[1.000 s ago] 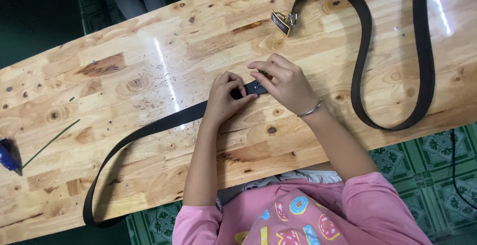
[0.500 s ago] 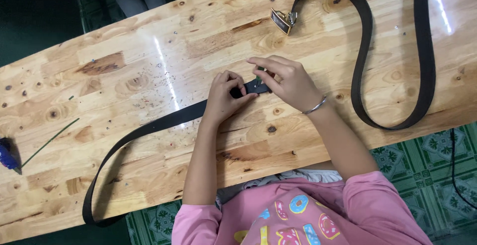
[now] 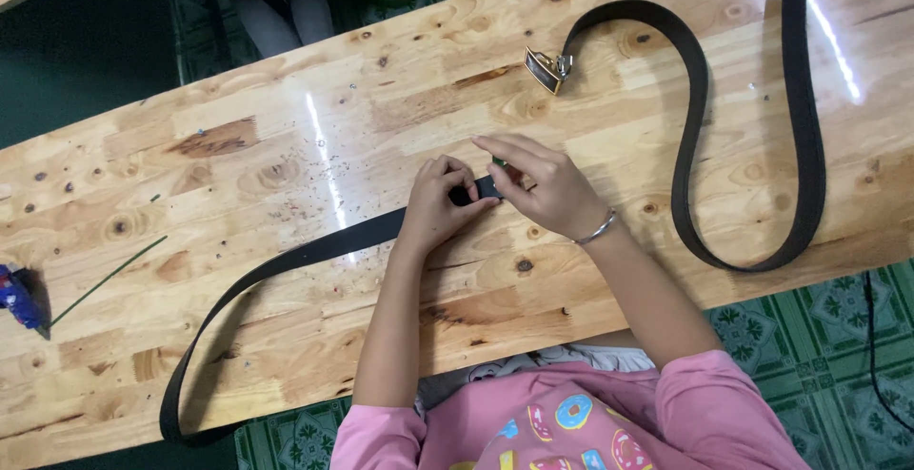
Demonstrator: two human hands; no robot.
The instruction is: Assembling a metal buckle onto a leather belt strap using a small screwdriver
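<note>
At frame centre I had my left hand point(image 3: 436, 201) pressing the belt point(image 3: 314, 251) flat on the table point(image 3: 286, 137), fingers curled, so it wouldn't slide; my right hand point(image 3: 543, 184) pinched its end (buckle point(image 3: 547, 68) lay above).

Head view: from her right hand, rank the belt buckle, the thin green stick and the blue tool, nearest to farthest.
From the right hand:
1. Belt buckle, just beyond it on the tabletop.
2. Thin green stick, far toward the table's left end.
3. Blue tool, at the left edge.
</note>
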